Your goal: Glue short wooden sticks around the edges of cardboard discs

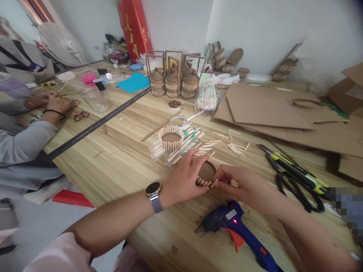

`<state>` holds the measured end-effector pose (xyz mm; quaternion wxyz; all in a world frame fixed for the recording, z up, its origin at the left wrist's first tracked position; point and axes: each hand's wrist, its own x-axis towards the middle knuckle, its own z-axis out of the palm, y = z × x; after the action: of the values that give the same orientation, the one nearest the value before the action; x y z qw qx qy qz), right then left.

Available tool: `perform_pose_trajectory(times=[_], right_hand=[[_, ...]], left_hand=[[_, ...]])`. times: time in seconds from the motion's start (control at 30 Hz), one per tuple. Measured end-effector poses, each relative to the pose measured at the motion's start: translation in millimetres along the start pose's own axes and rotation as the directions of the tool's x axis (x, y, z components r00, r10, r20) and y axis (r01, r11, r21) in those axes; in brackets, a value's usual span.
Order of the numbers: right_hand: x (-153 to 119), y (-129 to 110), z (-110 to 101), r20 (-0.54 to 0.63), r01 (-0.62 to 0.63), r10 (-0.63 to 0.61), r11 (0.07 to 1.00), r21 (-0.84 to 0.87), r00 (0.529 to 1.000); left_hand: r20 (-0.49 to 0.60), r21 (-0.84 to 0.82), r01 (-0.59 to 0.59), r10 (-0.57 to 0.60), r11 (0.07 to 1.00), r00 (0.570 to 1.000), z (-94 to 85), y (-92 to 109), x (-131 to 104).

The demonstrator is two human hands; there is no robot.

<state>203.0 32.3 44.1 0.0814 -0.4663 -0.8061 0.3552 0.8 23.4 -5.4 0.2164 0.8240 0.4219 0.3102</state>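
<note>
My left hand is closed round the left side of a round brown cardboard base, whose near rim carries short upright wooden sticks. At its right edge, my right hand pinches a short wooden stick against the rim. A blue hot glue gun with an orange trigger and a lit red light lies just in front of my hands. Beyond them a ring-shaped stick basket stands on plastic-wrapped sticks. Loose cut sticks are scattered to its right.
Scissors and a yellow-black utility knife lie at right, before stacked cardboard sheets. Finished handled baskets stand at the back, near a bowl of brown beads. At left, another person's hands work with beads beside a glass jar.
</note>
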Motion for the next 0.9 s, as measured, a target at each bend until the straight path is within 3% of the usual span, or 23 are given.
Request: perform_pose_trajectory(times=[0.9], right_hand=[[1.0, -5.0, 10.9, -0.057, 0.097, -0.105, 0.986, -0.132, 0.993]], left_hand=[[-0.006, -0.014, -0.009, 0.009, 1.000, 1.000, 0.4, -1.4, 0.0]])
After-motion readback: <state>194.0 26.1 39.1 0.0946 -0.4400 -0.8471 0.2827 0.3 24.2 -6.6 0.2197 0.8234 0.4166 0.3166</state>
